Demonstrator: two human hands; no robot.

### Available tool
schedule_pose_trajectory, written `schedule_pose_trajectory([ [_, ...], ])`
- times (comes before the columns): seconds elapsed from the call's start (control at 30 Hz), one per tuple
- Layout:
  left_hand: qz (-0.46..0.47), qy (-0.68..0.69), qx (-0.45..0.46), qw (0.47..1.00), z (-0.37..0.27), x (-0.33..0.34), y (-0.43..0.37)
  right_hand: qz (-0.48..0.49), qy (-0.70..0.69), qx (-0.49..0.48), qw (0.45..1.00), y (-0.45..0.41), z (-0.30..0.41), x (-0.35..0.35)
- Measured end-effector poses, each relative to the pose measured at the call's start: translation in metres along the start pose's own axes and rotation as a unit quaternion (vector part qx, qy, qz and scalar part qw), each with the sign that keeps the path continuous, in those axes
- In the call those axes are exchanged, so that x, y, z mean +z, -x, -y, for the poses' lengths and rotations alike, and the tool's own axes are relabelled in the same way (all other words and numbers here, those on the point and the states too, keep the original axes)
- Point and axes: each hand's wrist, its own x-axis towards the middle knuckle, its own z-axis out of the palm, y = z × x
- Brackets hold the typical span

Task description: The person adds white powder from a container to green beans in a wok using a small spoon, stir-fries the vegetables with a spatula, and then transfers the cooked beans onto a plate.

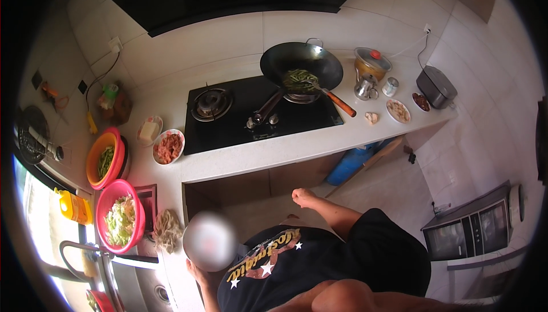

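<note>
At the counter's front edge, by the sink, my left hand [196,272] grips a round plate or bowl [209,241]. Its middle is blurred, so I cannot tell what it holds. My right hand [302,197] hangs in front of the counter, fingers curled, with nothing visible in it. On the right burner sits a black wok [274,66] with green vegetable pieces [302,80] in it. A spatula with a wooden handle [341,102] rests in the wok, its handle over the rim. Left of the stove is a bowl of minced meat [168,147].
A pink colander of chopped cabbage [120,222] stands by the sink [139,284], near a crumpled cloth [168,230]. An orange basket [96,174] holds green vegetables. Right of the wok are a metal pot [366,87], a jar [390,86] and small dishes. A blue gas cylinder [351,164] stands below.
</note>
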Motion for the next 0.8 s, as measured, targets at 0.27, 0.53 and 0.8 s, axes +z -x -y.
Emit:
schedule_pose_trajectory([
  [0.27,-0.02,0.19,-0.111,0.975,-0.005,-0.024,-0.02,0.034,0.082,0.002,0.996,0.008,-0.027,0.003],
  [0.53,0.065,0.125,-0.15,0.979,0.047,-0.072,-0.042,0.06,0.059,0.062,0.995,0.021,-0.021,-0.008],
  [0.8,0.079,0.118,-0.154,0.978,0.037,-0.07,-0.041,0.058,0.005,0.044,0.997,0.019,-0.011,-0.001],
])
